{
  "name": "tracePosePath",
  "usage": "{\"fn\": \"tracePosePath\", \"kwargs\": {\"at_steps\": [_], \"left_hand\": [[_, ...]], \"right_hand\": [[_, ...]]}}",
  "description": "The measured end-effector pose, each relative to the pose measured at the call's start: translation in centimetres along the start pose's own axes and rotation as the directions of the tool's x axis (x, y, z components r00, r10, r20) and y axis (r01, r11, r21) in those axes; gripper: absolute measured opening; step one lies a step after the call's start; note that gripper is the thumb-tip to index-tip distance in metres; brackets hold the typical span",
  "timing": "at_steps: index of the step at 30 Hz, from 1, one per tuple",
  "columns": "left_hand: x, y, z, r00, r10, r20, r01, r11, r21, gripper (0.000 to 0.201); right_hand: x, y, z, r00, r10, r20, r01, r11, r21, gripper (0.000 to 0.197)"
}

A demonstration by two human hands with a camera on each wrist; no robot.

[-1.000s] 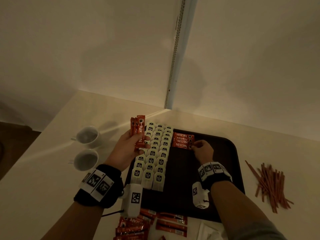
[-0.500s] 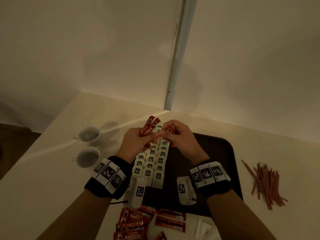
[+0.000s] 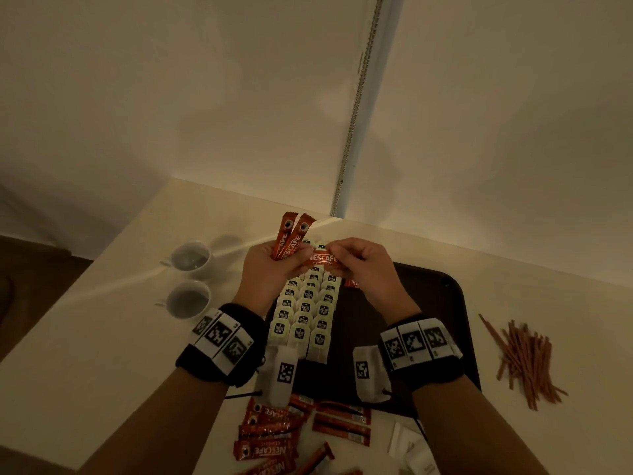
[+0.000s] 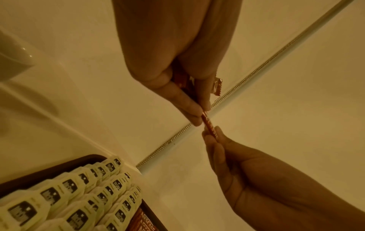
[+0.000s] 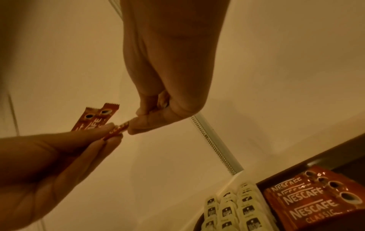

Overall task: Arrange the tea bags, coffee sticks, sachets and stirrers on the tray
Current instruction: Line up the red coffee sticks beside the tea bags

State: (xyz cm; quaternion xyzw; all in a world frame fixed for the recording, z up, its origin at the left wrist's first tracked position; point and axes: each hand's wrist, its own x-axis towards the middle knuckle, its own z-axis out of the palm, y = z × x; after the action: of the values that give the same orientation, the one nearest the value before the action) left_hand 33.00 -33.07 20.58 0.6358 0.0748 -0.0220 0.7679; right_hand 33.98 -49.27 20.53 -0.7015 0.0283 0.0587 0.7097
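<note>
Above the far end of the dark tray (image 3: pixel 445 303), my left hand (image 3: pixel 303 264) grips two red coffee sticks (image 3: pixel 289 241) that point up and away. Its fingertips also pinch the left end of a third coffee stick (image 3: pixel 322 260), which lies crosswise. My right hand (image 3: pixel 337 255) pinches that stick's right end. The wrist views show the same stick (image 4: pixel 209 126) (image 5: pixel 116 129) stretched between both pinches. Rows of pale tea bags (image 3: pixel 308 310) fill the tray's left part. Beside them lie overlapping coffee sticks (image 5: pixel 308 201), mostly hidden under my right hand in the head view.
Loose coffee sticks (image 3: pixel 274 426) and white sachets (image 3: pixel 411 443) lie on the table in front of the tray. A heap of brown stirrers (image 3: pixel 524 361) lies to its right. Two white cups (image 3: pixel 190 260) (image 3: pixel 188 299) stand at the left. Walls meet close behind.
My right hand left the sticks laid on the tray and came up to my left hand. One stick from the left hand's bundle is now held crosswise between both hands.
</note>
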Motion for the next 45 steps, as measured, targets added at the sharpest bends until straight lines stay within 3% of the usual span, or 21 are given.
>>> {"fn": "tracePosePath", "kwargs": {"at_steps": [4, 8, 12, 17, 22, 30, 35, 45], "left_hand": [[-0.3, 0.2, 0.0, 0.999, 0.033, -0.004, -0.033, 0.999, 0.021, 0.010], [-0.1, 0.5, -0.4, 0.997, 0.066, -0.034, -0.065, 0.997, 0.028, 0.009], [-0.2, 0.1, -0.8, 0.999, 0.044, -0.017, -0.044, 0.999, -0.002, 0.010], [0.2, -0.2, -0.8, 0.999, -0.041, 0.023, 0.043, 0.997, -0.065, 0.005], [0.8, -0.1, -1.6, 0.984, -0.175, -0.038, 0.175, 0.984, -0.016, 0.018], [1.8, -0.2, -1.5, 0.966, -0.256, 0.017, 0.257, 0.966, -0.009, 0.025], [1.9, -0.8, -1.4, 0.964, -0.266, 0.018, 0.266, 0.964, 0.013, 0.025], [2.3, -1.4, -1.2, 0.964, -0.263, 0.021, 0.263, 0.964, 0.032, 0.026]], "right_hand": [[-0.2, 0.2, -0.2, 0.999, -0.009, -0.049, 0.008, 1.000, -0.013, 0.011], [-0.5, 0.5, -0.7, 0.999, 0.047, 0.008, -0.048, 0.990, 0.136, 0.015], [-0.6, 0.7, -1.5, 0.998, 0.054, -0.016, -0.053, 0.998, 0.022, 0.011], [-0.2, 0.7, -2.6, 0.995, 0.062, 0.075, -0.057, 0.995, -0.078, 0.019], [1.1, 2.0, -6.3, 0.995, 0.068, -0.079, -0.080, 0.983, -0.167, 0.018], [2.4, 8.9, -10.8, 0.925, 0.151, -0.350, -0.301, 0.852, -0.428, 0.023], [2.4, 11.8, -10.2, 0.877, 0.274, -0.393, -0.419, 0.837, -0.352, 0.021], [3.2, 12.5, -9.6, 0.862, 0.151, -0.485, -0.391, 0.806, -0.445, 0.014]]}}
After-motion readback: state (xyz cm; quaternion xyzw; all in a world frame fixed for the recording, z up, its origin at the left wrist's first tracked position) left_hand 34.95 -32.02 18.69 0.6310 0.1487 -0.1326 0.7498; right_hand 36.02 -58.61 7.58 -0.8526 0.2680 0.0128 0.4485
